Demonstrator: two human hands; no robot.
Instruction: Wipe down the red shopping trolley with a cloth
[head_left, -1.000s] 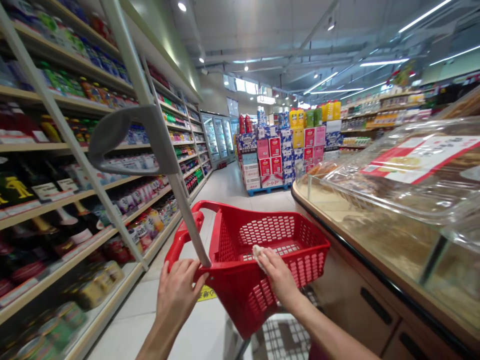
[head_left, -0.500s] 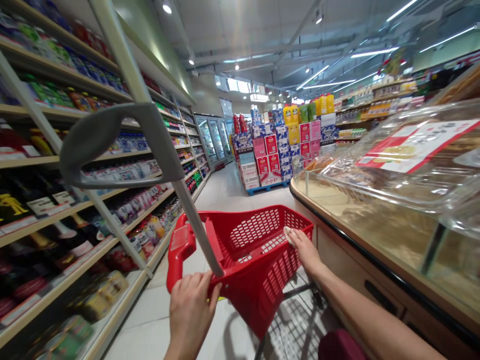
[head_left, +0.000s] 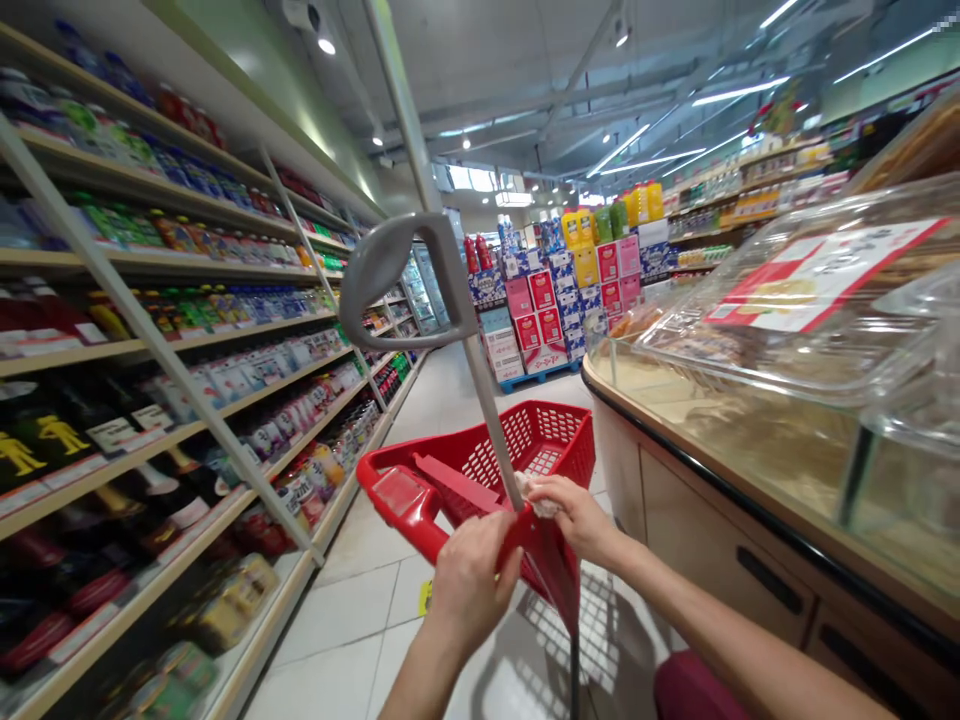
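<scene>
A red plastic shopping cart (head_left: 559, 420) stands in the aisle, its basket walls full of slots. My left hand (head_left: 476, 565) is closed round the cart's red handle near its right end. In my right hand (head_left: 574, 515) is a crumpled white tissue (head_left: 538, 492), pressed at the near corner of the basket beside the metal pole. That pole (head_left: 491, 410) rises from the cart and carries a grey looped plastic grip (head_left: 442, 280). My right fingertips partly hide the corner of the rim.
Shelves of bottles and packs (head_left: 247, 280) line the left side. On the right is a wood-fronted display counter (head_left: 660, 480) topped with clear food boxes (head_left: 810, 290). Stacked cartons (head_left: 540, 310) stand on a blue pallet (head_left: 536, 378) ahead.
My right hand has moved with the tissue from the basket's far side rim back to its near corner by the pole. The cart has turned, and its pole and grip appear further right.
</scene>
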